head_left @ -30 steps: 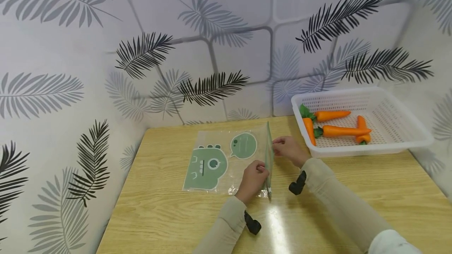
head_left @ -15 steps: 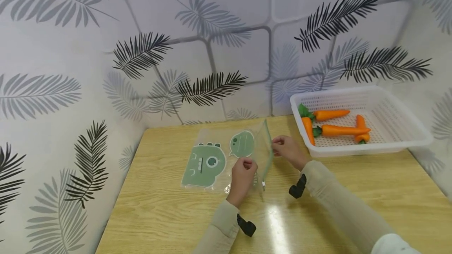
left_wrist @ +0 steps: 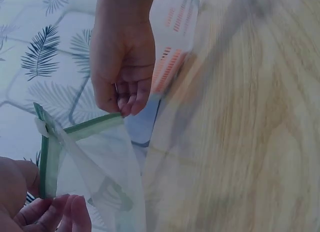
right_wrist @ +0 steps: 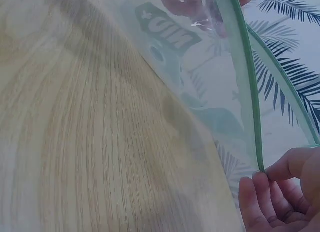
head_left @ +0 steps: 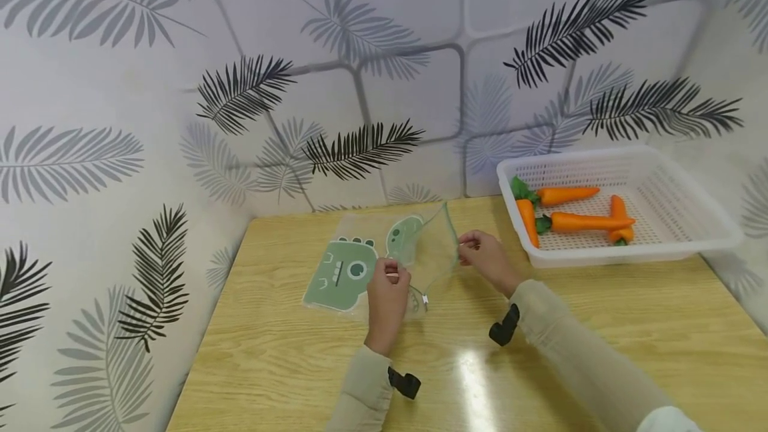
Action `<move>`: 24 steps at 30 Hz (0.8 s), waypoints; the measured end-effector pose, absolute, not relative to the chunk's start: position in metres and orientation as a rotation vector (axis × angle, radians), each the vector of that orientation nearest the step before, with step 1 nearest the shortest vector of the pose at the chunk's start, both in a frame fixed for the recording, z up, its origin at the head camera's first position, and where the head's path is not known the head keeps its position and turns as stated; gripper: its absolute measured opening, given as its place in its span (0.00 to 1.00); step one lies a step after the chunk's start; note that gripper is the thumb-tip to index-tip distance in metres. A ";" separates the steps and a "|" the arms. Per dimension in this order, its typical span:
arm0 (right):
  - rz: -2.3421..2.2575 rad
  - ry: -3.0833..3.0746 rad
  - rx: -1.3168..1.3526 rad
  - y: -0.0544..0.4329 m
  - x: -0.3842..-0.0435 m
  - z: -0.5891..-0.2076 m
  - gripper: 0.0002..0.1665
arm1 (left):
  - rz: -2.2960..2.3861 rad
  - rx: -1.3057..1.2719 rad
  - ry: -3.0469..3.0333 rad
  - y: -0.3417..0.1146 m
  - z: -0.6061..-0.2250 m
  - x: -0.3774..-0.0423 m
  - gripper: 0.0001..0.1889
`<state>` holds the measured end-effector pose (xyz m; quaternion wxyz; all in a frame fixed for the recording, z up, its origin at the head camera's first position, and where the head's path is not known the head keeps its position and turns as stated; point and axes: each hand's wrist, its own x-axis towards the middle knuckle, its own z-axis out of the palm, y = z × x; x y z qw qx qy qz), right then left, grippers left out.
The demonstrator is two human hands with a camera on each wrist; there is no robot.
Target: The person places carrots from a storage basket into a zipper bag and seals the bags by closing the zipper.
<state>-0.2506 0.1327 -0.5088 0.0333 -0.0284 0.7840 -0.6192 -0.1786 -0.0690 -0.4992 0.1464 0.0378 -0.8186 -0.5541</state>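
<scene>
The zip bag (head_left: 384, 260) lies on the tabletop (head_left: 600, 325) beside the carrot basket (head_left: 690, 245), its mouth pinched apart by left hand (head_left: 387, 299) and right hand (head_left: 487, 260); next seems widening it.

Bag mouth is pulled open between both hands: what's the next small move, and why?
Probably let the right hand go and reach for a carrot in the basket, while the left hand keeps its edge of the zip bag raised: the mouth gapes and faces the basket.
</scene>
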 end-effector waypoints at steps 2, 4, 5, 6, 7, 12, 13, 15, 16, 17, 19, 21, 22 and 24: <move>-1.915 2.424 -0.101 0.131 -0.249 -0.509 0.13 | -1.580 0.070 -2.342 -0.071 -0.495 -0.176 0.06; -1.933 2.423 -0.100 0.129 -0.248 -0.508 0.12 | -1.574 0.014 -2.329 -0.072 -0.490 -0.174 0.08; -1.948 2.419 -0.099 0.128 -0.247 -0.507 0.11 | -1.572 -0.010 -2.323 -0.071 -0.486 -0.172 0.08; -1.970 2.410 -0.099 0.128 -0.246 -0.506 0.12 | -1.573 -0.032 -2.314 -0.071 -0.482 -0.171 0.09; -1.989 2.399 -0.095 0.127 -0.243 -0.502 0.12 | -1.578 -0.051 -2.306 -0.070 -0.479 -0.169 0.09; -2.086 2.368 -0.098 0.123 -0.240 -0.500 0.12 | -1.614 -0.103 -2.252 -0.068 -0.463 -0.165 0.12; -2.091 2.374 -0.096 0.122 -0.240 -0.500 0.12 | -1.616 -0.110 -2.245 -0.068 -0.461 -0.164 0.12; -2.101 2.386 -0.101 0.123 -0.244 -0.509 0.12 | -1.630 -0.123 -2.227 -0.069 -0.456 -0.162 0.13; -2.103 2.389 -0.101 0.123 -0.244 -0.509 0.11 | -1.648 -0.128 -2.214 -0.070 -0.454 -0.161 0.13; -2.110 2.385 -0.096 0.123 -0.244 -0.510 0.11 | -1.664 -0.136 -2.201 -0.070 -0.452 -0.161 0.13; -2.125 2.376 -0.093 0.123 -0.243 -0.510 0.12 | -1.702 -0.159 -2.170 -0.071 -0.448 -0.159 0.14; -2.144 2.361 -0.097 0.122 -0.241 -0.511 0.13 | -1.743 -0.178 -2.139 -0.071 -0.445 -0.158 0.14; -2.158 2.349 -0.095 0.122 -0.240 -0.512 0.13 | -1.758 -0.189 -2.122 -0.072 -0.442 -0.157 0.14; -2.181 2.329 -0.102 0.121 -0.239 -0.512 0.13 | -1.769 -0.215 -2.090 -0.071 -0.434 -0.152 0.14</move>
